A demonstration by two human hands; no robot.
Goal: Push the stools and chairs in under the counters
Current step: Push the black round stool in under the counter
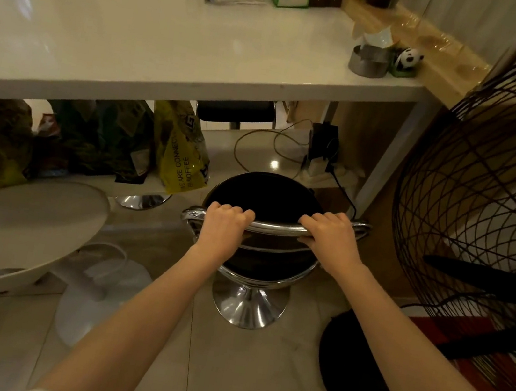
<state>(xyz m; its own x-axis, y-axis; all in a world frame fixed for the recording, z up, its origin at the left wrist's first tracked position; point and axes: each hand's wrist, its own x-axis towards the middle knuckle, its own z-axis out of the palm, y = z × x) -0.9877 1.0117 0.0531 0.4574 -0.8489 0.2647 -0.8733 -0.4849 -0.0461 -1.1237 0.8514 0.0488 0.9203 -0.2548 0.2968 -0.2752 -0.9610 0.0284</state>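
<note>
Now both hands are on a black bar stool [263, 196] in front of the white counter [184, 50], near its right-hand end: the left hand [224, 223] and the right hand [332, 238] each curl their fingers over the chrome back rail [273, 227], set apart at either side of it. The stool stands on its chrome pedestal base [246, 307] on the tiled floor, its seat short of the counter's front edge and not yet tucked under

Several things crowd the way in. A black cable [342, 191] trails across the low shelf under the counter and down by the counter's right leg [389, 161], where the pedestal could catch it. A yellow plastic bag [182, 154] hangs off that shelf's front edge just left of the seat and could be snagged or dragged. A large standing fan [484, 195] sits close on the right, so a push angled that way risks knocking its grille. Pushing high on the rail may also tip the stool rather than slide it, and a white chair [17, 226] waits near on the left
</note>
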